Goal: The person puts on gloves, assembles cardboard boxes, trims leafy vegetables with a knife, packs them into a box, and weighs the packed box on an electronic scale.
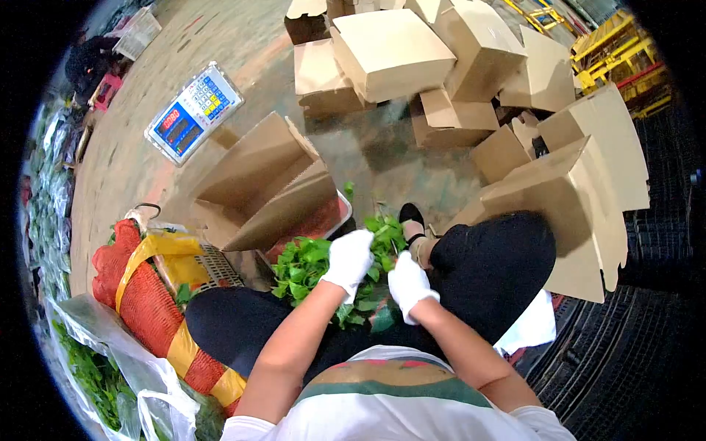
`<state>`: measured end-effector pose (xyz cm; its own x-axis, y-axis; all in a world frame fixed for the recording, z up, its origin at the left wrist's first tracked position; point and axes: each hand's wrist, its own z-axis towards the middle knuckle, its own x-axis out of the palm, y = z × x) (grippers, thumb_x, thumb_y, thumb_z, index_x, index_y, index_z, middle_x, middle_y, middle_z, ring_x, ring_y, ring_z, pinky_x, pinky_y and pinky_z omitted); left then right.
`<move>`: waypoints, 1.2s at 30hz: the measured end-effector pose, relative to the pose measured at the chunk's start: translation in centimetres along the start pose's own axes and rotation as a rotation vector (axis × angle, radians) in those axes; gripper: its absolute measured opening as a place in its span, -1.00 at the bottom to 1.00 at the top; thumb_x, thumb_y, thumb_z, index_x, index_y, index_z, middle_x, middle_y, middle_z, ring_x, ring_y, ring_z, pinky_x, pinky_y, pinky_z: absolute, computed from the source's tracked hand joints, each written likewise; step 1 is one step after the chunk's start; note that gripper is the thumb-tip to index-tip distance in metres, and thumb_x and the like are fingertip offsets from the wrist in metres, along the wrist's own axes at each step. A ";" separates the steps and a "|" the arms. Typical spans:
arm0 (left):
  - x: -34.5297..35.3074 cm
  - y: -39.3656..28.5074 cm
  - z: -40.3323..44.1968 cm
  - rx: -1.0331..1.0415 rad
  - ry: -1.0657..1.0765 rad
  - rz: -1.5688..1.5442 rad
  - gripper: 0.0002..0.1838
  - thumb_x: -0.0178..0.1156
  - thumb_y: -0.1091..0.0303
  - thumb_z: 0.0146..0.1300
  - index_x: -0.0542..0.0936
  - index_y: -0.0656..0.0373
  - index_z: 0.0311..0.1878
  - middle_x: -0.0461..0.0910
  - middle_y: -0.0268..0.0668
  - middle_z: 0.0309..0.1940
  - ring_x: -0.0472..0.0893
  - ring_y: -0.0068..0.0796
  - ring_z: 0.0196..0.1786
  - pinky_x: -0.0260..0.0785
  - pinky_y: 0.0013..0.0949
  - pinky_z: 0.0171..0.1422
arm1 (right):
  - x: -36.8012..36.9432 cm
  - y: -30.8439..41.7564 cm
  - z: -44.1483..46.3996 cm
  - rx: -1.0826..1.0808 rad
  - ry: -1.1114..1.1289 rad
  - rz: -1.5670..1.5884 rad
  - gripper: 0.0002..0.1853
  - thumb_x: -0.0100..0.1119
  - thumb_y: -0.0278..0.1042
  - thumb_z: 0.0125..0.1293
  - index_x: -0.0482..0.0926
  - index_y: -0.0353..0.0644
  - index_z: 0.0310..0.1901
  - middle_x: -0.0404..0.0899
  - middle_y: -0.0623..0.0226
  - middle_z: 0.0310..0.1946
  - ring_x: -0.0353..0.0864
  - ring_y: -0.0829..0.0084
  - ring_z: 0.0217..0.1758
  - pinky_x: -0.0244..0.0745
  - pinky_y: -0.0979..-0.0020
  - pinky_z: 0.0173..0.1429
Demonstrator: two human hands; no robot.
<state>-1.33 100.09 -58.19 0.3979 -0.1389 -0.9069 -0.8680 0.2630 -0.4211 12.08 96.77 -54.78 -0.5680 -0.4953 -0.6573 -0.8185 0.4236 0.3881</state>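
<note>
Loose leafy greens lie between a person's dark-trousered legs, spread to both sides of the white-gloved left hand, which is nearer the larger clump than the right hand; no single long axis shows. The left grip is curled against the leaves, the right bent beside the smaller sprigs, and whether either is clamped on stems cannot be told. Just beyond stands an open cardboard box.

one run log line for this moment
left hand: gloved, at leafy greens | right hand: gloved, at same greens | scale: lit, beyond open box
</note>
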 end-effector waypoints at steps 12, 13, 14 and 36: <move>-1.5 -0.1 0.0 -0.137 0.134 -0.281 -0.81 0.18 0.34 -0.07 0.56 0.24 -0.40 0.50 0.07 -0.53 0.50 0.08 -0.38 0.36 -0.09 -0.28 | 2.4 -0.4 1.8 -0.034 -0.106 0.121 -0.76 -0.15 -0.36 0.19 0.34 -0.33 -0.17 0.51 -0.15 -0.29 0.50 -0.08 -0.15 0.36 0.07 -0.05; -1.5 -0.1 -0.4 -0.155 0.162 -0.245 -0.81 0.19 0.37 -0.01 0.56 0.28 -0.34 0.56 -0.05 -0.51 0.54 -0.08 -0.41 0.38 -0.18 -0.27 | 2.3 -0.7 3.3 -0.025 -0.087 0.134 -0.76 -0.14 -0.36 0.18 0.34 -0.32 -0.17 0.52 -0.14 -0.30 0.50 -0.08 -0.16 0.37 0.08 -0.08; -1.3 0.7 -0.1 -0.148 0.158 -0.242 -0.81 0.19 0.37 -0.01 0.56 0.28 -0.34 0.56 -0.05 -0.51 0.54 -0.08 -0.41 0.38 -0.18 -0.27 | 1.8 -0.3 4.1 -0.018 -0.069 0.149 -0.77 -0.13 -0.37 0.17 0.34 -0.31 -0.17 0.52 -0.12 -0.30 0.50 -0.08 -0.16 0.38 0.09 -0.10; -8.4 0.7 -1.7 -0.665 0.493 -1.833 -0.72 0.19 0.38 0.07 0.49 0.20 -0.12 0.55 -0.32 -0.36 0.54 -0.49 -0.38 0.42 -0.44 -0.33 | -0.9 0.4 0.3 -0.549 -0.455 0.256 -0.76 0.07 -0.31 0.13 0.39 -0.17 -0.17 0.52 0.05 -0.48 0.54 0.06 -0.42 0.43 0.22 -0.39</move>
<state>-5.79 99.83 -50.90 0.7699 -0.0110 0.6381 0.3945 -0.7778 -0.4894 12.30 97.63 -54.19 -0.7516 -0.0201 -0.6593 -0.6591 -0.0141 0.7519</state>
